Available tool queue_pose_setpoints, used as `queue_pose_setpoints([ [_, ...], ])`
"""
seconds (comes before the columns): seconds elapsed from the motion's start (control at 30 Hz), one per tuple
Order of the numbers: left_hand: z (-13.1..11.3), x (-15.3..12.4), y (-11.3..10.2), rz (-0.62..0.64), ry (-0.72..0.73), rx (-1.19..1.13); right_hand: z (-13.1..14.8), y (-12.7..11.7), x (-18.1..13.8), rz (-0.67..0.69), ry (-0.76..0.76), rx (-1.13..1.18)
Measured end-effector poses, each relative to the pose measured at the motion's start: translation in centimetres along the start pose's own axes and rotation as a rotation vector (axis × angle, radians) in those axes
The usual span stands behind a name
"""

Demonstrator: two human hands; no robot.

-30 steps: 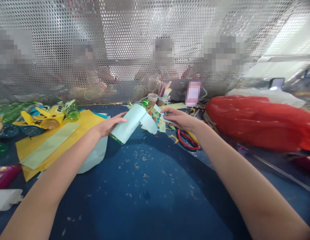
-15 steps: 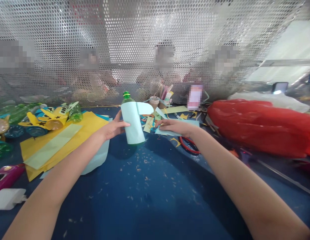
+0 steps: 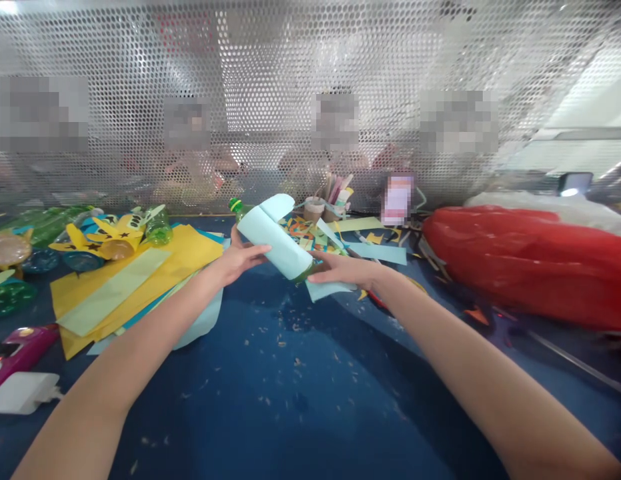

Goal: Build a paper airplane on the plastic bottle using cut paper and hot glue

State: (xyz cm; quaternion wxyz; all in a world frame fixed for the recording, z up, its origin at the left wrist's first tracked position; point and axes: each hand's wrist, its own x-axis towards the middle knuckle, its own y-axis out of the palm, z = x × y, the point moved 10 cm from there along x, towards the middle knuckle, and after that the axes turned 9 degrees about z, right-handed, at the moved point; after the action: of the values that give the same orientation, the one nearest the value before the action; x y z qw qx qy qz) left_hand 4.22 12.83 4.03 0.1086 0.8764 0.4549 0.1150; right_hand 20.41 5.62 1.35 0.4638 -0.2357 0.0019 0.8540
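Observation:
A green plastic bottle wrapped in pale blue paper (image 3: pixel 277 240) is tilted above the blue table (image 3: pixel 300 393), its green cap up to the left. My left hand (image 3: pixel 239 257) grips the wrapped bottle from the left side. My right hand (image 3: pixel 340 269) is closed at the bottle's lower end and also pinches a pale blue paper piece (image 3: pixel 330 289). A loose paper flap (image 3: pixel 277 204) sticks out near the bottle's top.
Yellow and pale green paper sheets (image 3: pixel 135 277) lie at left, with yellow paper-and-bottle planes (image 3: pixel 107 237) behind them. A red plastic bag (image 3: pixel 530 263) fills the right. Paper scraps and a cup of sticks (image 3: pixel 314 208) sit by the perforated metal screen (image 3: pixel 310 100); people sit behind it.
The wrapped bottle went from tilted, to upright, to tilted with its cap to the left. My right hand left the scraps, picked up a blue piece and came to the bottle's base.

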Motion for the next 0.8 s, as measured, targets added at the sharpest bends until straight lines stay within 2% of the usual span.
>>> queue_pose_setpoints([
  [0.17,0.4,0.6,-0.6,0.041,-0.018,-0.069,0.0,-1.4,0.2,-0.144,0.012,0.038],
  [0.3,1.0,1.5,-2.8,-0.022,-0.081,-0.132,-0.7,-3.9,-0.6,-0.264,0.038,0.074],
  [0.4,1.1,1.8,-4.0,-0.053,-0.072,-0.088,-1.3,-5.8,-1.7,-0.414,0.072,0.094],
  [0.5,1.4,1.6,-4.3,-0.043,-0.103,-0.022,-1.9,-7.1,-2.6,-0.541,0.101,0.135],
  [0.7,2.2,0.4,-3.6,0.039,-0.279,0.155,-2.9,-8.7,-2.4,-0.59,0.04,0.163],
  [0.8,2.3,0.2,-3.2,0.073,-0.287,0.237,-3.5,-9.2,-2.1,-0.578,0.022,0.191],
])
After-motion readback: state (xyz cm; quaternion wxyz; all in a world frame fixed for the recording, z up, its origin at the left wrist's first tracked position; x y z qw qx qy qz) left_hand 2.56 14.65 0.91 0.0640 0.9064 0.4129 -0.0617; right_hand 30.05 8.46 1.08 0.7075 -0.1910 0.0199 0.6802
